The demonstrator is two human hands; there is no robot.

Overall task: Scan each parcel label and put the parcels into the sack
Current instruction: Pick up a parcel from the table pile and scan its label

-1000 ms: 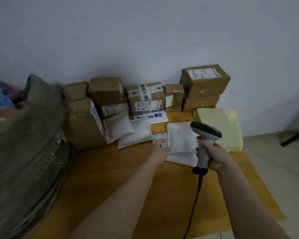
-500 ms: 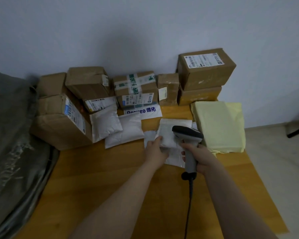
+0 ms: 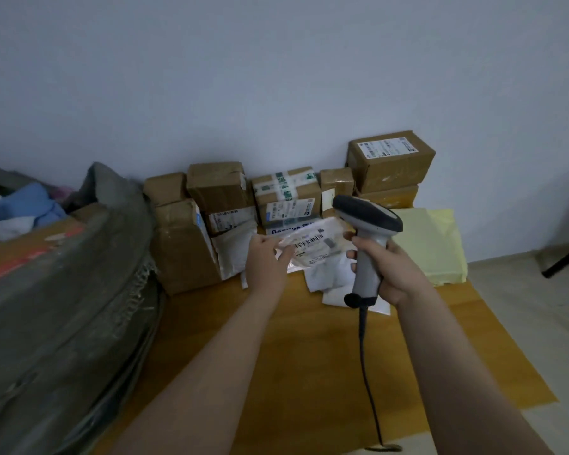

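holding white parcel [image 3: 312,246] in left hand [image 3: 266,261], just beside scanner [image 3: 368,244] in right hand [image 3: 386,267].

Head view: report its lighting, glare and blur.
Head view: dim, flat, bluish light, no glare; the sack at the left edge looks soft; the white mailer in the left hand is slightly blurred, barcode visible, text unreadable; the barcode scanner is fairly sharp.

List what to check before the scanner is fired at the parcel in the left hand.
1. Grip of left hand on white parcel: ok.
2. View of barcode label, facing up and uncovered: ok.
3. Grip of right hand on scanner handle: ok.
4. Aim of scanner head at the label: cannot tell.
5. Finger on trigger: cannot tell.
6. Mouth of sack open at the left: ok.
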